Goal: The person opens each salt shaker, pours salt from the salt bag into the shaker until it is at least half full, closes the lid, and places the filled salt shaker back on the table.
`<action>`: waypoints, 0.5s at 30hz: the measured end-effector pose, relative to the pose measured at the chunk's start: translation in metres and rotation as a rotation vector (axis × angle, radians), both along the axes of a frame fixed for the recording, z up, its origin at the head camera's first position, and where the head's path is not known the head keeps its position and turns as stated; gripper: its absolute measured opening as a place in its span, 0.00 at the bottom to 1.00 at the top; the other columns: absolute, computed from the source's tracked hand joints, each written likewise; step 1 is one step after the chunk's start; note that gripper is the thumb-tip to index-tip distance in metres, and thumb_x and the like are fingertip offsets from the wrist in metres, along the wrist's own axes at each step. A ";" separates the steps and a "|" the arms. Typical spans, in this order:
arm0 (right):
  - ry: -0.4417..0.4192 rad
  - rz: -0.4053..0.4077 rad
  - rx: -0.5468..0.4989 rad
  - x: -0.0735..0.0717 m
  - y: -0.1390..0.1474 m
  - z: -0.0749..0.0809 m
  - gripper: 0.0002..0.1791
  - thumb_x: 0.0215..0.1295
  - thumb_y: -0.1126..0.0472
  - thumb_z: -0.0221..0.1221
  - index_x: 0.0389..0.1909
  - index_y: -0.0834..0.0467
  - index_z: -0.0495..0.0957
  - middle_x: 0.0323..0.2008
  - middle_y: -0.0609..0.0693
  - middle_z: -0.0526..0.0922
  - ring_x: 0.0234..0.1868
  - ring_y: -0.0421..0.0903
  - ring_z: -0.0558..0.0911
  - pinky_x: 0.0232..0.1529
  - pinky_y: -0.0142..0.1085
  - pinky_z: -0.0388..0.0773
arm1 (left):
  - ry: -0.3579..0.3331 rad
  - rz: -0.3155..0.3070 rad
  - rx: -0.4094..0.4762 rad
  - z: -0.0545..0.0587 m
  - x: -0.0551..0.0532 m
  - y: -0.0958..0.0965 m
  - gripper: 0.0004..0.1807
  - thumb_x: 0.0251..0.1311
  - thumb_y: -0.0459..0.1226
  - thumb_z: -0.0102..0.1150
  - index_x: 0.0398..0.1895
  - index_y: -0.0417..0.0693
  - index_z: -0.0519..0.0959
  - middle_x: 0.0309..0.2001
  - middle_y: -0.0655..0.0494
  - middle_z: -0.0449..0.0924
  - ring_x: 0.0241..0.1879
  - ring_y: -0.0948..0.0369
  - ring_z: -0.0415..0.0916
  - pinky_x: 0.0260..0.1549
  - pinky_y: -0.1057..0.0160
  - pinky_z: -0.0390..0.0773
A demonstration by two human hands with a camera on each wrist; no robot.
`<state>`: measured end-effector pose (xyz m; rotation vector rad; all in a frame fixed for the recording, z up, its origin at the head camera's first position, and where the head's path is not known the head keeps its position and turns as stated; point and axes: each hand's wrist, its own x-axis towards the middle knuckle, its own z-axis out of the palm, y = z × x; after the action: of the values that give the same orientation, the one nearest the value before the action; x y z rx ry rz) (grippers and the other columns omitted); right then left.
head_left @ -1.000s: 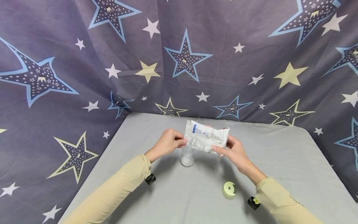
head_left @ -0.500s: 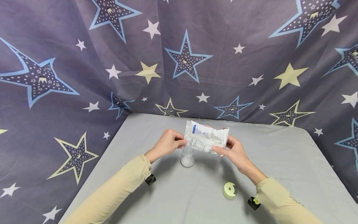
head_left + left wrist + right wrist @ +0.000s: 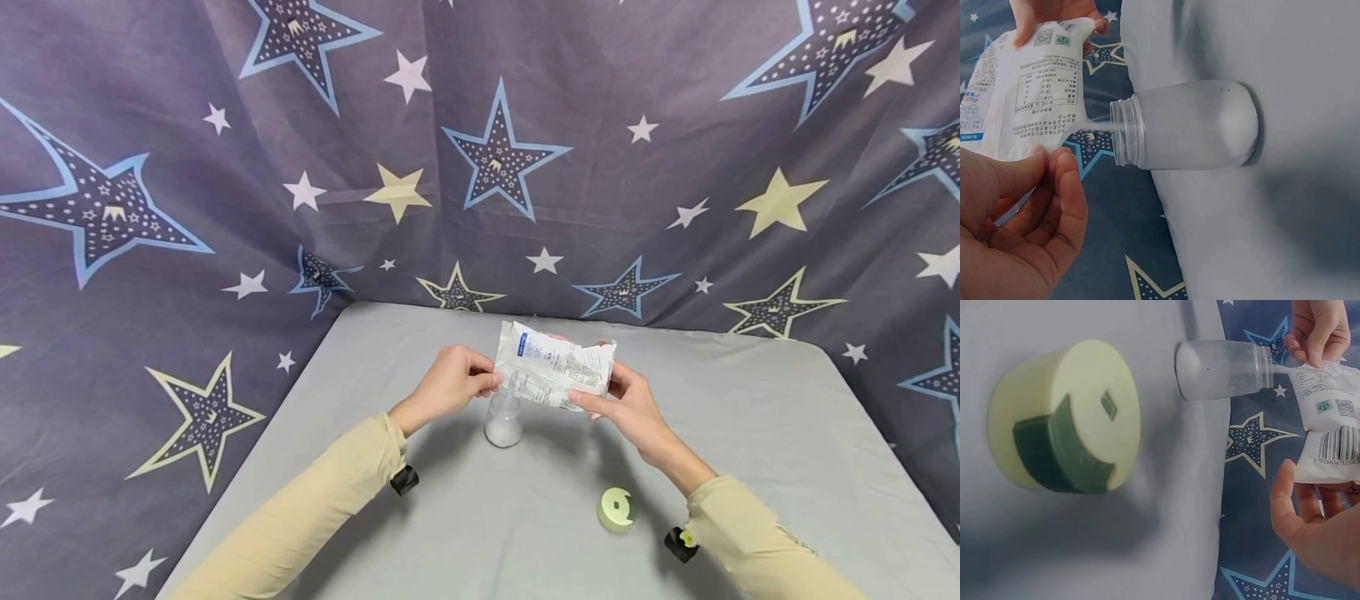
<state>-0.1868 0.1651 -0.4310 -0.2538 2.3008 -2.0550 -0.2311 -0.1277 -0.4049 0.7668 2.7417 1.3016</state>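
Observation:
Both hands hold a white printed plastic bag (image 3: pixel 555 367) above a clear jar (image 3: pixel 503 431). My left hand (image 3: pixel 452 380) pinches its left end between thumb and fingers. At the other end, my right hand (image 3: pixel 630 412) grips the bag with the thumb on the near face and fingers behind. From the bag's lower corner a thin white stream (image 3: pixel 1096 126) of fine grains runs into the jar's threaded mouth. The jar stands upright and lidless, with white grains (image 3: pixel 1238 122) heaped on its bottom. Much of its neck is hidden behind the bag in the head view.
A pale green round lid (image 3: pixel 615 510) with a darker green section (image 3: pixel 1063 450) lies on the grey cloth-covered table (image 3: pixel 450 533), nearer than the jar and to the right. A dark star-patterned curtain (image 3: pixel 600 183) hangs behind the table and along its left side.

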 end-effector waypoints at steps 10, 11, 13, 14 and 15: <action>0.006 -0.010 -0.006 0.000 0.000 0.001 0.25 0.63 0.66 0.74 0.59 0.67 0.78 0.45 0.52 0.85 0.40 0.45 0.82 0.35 0.40 0.84 | 0.020 -0.005 -0.012 0.001 -0.001 0.000 0.11 0.67 0.32 0.70 0.25 0.43 0.88 0.21 0.61 0.83 0.23 0.68 0.78 0.25 0.69 0.73; 0.006 -0.011 -0.008 0.000 0.000 0.001 0.26 0.62 0.66 0.74 0.59 0.67 0.78 0.45 0.52 0.85 0.40 0.45 0.82 0.35 0.40 0.84 | 0.023 -0.004 -0.011 0.000 -0.001 0.000 0.10 0.67 0.32 0.70 0.25 0.43 0.89 0.21 0.61 0.83 0.23 0.68 0.78 0.25 0.69 0.73; 0.004 -0.012 -0.012 -0.001 0.000 0.001 0.26 0.62 0.66 0.74 0.59 0.67 0.78 0.45 0.52 0.85 0.40 0.45 0.81 0.35 0.40 0.84 | 0.021 -0.003 -0.011 0.000 -0.002 0.000 0.10 0.67 0.32 0.71 0.26 0.43 0.89 0.22 0.61 0.83 0.23 0.68 0.78 0.25 0.69 0.74; 0.004 -0.013 -0.013 -0.001 0.001 0.001 0.26 0.62 0.66 0.74 0.59 0.67 0.78 0.45 0.52 0.85 0.40 0.45 0.81 0.35 0.40 0.84 | 0.019 0.000 -0.009 -0.001 -0.002 0.000 0.09 0.67 0.32 0.71 0.26 0.43 0.89 0.22 0.61 0.84 0.23 0.68 0.78 0.25 0.69 0.75; 0.004 -0.013 -0.014 -0.001 0.001 0.001 0.26 0.62 0.66 0.74 0.60 0.66 0.78 0.45 0.51 0.85 0.40 0.45 0.81 0.35 0.40 0.84 | 0.017 0.003 -0.008 -0.001 -0.003 0.000 0.09 0.67 0.32 0.71 0.27 0.44 0.90 0.22 0.61 0.84 0.23 0.68 0.79 0.25 0.69 0.75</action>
<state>-0.1877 0.1657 -0.4304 -0.2435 2.2970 -2.0795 -0.2337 -0.1273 -0.4061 0.7769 2.7604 1.2899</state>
